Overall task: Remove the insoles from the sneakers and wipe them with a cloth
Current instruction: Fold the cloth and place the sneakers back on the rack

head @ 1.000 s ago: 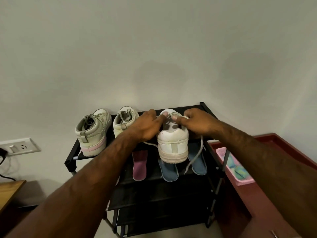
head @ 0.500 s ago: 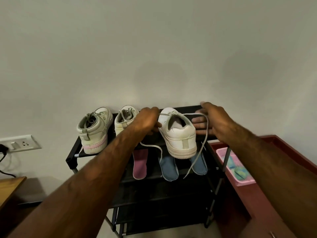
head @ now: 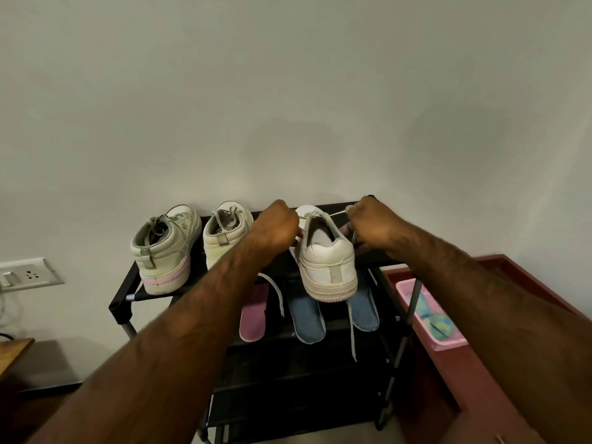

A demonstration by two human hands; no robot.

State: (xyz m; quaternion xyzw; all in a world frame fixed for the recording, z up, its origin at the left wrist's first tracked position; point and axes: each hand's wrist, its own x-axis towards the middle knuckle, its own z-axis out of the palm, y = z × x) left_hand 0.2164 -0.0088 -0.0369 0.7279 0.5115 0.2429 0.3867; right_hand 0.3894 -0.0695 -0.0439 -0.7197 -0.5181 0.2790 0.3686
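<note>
A white sneaker (head: 326,264) stands heel toward me on the top shelf of a black shoe rack (head: 153,296). My left hand (head: 277,227) grips its left side near the laces. My right hand (head: 371,222) pinches a lace (head: 352,318) at the sneaker's right side, and the lace's loose end hangs down past the shelf. Two more pale sneakers (head: 165,248) (head: 226,233) stand to the left. A pink insole (head: 253,312) and two blue insoles (head: 307,318) (head: 363,310) lie on the shelf below.
A pink basket (head: 413,293) holding a green-blue cloth (head: 440,325) sits on a dark red surface (head: 499,270) right of the rack. A wall socket (head: 28,275) is at the left, with a wooden table corner (head: 12,350) below it. The wall stands directly behind the rack.
Both hands worked at the white sneaker's laces. The right hand swung out to the right, then came back close to the shoe, drawing a lace taut. The shoe shifted slightly.
</note>
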